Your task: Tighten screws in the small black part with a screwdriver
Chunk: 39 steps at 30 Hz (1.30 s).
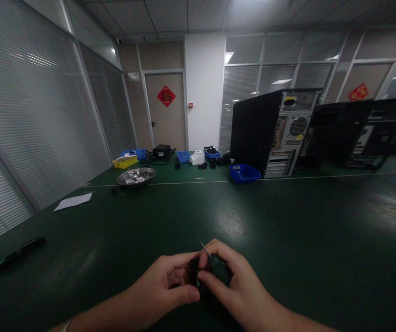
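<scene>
Near the table's front edge, my right hand [234,279] is wrapped round a screwdriver [218,269] with a dark green handle; its thin metal shaft points up and to the left. Just left of it, my left hand [172,283] holds a small dark part [194,272] between thumb and fingers. The fingertips of my right hand meet this part too. Much of the small part is hidden by the fingers, and its details are too dark to make out.
On the green table [132,226] lie a dark green tool [18,253], white paper [73,201], a metal dish [136,177] of small pieces and a blue tray [244,173]. Black computer cases [256,133] stand at the back right, with bins and a power unit [161,151] further left.
</scene>
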Motion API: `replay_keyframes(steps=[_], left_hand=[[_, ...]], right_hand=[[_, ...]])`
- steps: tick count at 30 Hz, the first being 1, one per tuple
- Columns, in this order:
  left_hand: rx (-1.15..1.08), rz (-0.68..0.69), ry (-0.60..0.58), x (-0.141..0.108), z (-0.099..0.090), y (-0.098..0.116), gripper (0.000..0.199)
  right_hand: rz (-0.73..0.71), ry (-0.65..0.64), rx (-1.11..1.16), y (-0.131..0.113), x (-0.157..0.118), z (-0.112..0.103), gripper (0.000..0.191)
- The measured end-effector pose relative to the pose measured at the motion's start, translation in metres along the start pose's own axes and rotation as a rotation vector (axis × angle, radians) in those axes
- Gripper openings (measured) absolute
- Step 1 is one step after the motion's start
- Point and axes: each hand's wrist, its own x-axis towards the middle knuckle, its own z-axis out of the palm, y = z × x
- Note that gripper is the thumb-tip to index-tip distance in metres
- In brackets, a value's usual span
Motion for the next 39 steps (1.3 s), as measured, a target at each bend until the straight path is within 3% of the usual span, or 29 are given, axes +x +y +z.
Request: replay_keyframes(steps=[4,7,10,13,15,21,24,26,31,34,36,39], left_hand=[[0.037,0.039,0.030,0.000,-0.001,0.002,0.036],[0.062,0.057,0.138,0.002,-0.016,0.004,0.035],[0.030,0.110,0.400,0.006,-0.041,0.006,0.032],[-0.129,0.127,0.713,0.010,-0.064,0.007,0.030],[-0.230,0.135,0.861,0.011,-0.078,0.006,0.025],[-0.261,0.374,1.156,0.001,-0.140,0.002,0.018],[-0.297,0.375,1.345,-0.008,-0.170,0.000,0.023],[-0.334,0.343,1.402,-0.011,-0.181,-0.002,0.025],[-0.400,0.310,1.327,-0.008,-0.185,-0.008,0.024],[-0.356,0.308,1.241,-0.005,-0.172,-0.005,0.021],[-0.237,0.274,1.090,-0.003,-0.150,0.000,0.018],[0.045,0.120,0.711,0.001,-0.099,0.007,0.029]], right_hand=[[-0.030,-0.017,0.043,-0.005,-0.001,-0.002,0.004],[-0.035,0.025,0.003,-0.005,0.000,-0.007,0.007],[0.046,0.071,-0.038,0.002,0.002,-0.014,0.010],[0.179,0.059,0.024,0.009,0.005,-0.018,0.016],[0.242,0.042,0.084,0.012,0.006,-0.019,0.020],[0.256,0.022,0.115,0.012,0.005,-0.018,0.023],[0.257,0.013,0.121,0.012,0.005,-0.018,0.023],[0.267,0.010,0.118,0.012,0.006,-0.019,0.023],[0.266,-0.001,0.115,0.011,0.006,-0.019,0.022],[0.270,-0.025,0.093,0.006,0.006,-0.021,0.022],[0.231,-0.038,0.047,0.003,0.007,-0.024,0.021],[0.165,-0.016,-0.012,-0.001,0.007,-0.028,0.025]])
